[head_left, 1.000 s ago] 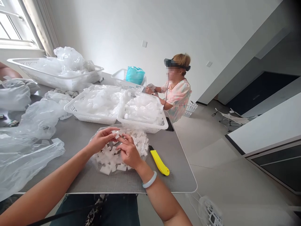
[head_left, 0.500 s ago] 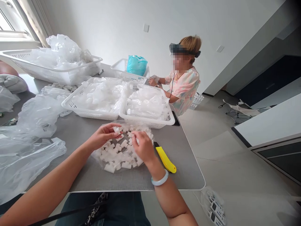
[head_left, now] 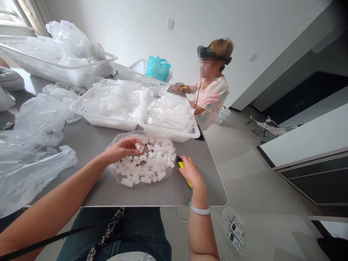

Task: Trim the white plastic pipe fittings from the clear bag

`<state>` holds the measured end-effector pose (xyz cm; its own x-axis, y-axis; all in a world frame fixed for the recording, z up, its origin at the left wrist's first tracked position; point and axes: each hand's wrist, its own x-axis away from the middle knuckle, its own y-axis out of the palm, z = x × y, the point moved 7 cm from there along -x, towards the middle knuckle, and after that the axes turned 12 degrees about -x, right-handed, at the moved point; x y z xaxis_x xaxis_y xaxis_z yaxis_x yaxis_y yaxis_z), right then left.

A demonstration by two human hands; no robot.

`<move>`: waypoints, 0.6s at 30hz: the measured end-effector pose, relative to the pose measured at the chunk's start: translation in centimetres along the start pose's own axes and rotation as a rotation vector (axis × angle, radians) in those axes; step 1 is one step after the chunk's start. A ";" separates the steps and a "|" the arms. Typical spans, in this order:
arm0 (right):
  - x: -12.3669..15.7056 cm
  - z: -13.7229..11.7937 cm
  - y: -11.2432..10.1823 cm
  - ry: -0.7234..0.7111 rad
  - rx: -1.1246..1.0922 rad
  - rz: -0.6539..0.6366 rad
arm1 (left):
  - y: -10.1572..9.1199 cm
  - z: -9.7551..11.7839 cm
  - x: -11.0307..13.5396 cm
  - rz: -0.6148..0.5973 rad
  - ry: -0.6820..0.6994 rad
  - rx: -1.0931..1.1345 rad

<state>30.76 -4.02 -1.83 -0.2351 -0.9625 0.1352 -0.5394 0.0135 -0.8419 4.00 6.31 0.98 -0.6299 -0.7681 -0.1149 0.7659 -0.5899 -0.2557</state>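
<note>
My left hand (head_left: 122,150) holds a small white plastic pipe fitting (head_left: 139,147) between its fingertips, above a heap of similar white fittings (head_left: 146,165). The heap lies on a clear plastic bag (head_left: 119,145). My right hand (head_left: 192,173) rests to the right of the heap, with its fingers closed over a yellow utility knife (head_left: 181,165). The palm hides the knife's middle. A pale bangle (head_left: 199,209) circles my right wrist.
Beyond the heap stand two white plastic baskets (head_left: 103,121) of bagged items, and another (head_left: 51,74) sits at far left. Loose plastic bags (head_left: 35,125) lie on the grey table (head_left: 165,192). A headset-wearing person (head_left: 212,98) works at the far end.
My right hand has moved right from the heap onto the yellow knife. My left hand has drawn slightly back, with a fitting now clearly visible at its fingertips.
</note>
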 end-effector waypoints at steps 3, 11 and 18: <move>0.3 0.3 -1.7 0.026 0.013 0.079 | 0.5 0.0 0.0 -0.080 -0.037 0.129; 1.0 -10.6 -3.0 -0.547 -0.075 0.055 | 0.8 0.0 0.2 -0.075 -0.063 0.028; 0.5 -14.9 1.6 -0.687 0.095 0.096 | -0.1 -0.1 0.0 0.045 -0.034 0.001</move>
<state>17.72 -0.42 4.70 0.3033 -0.9121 -0.2760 -0.4611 0.1130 -0.8801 3.88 6.39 0.87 -0.5900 -0.8020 -0.0931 0.7935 -0.5548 -0.2501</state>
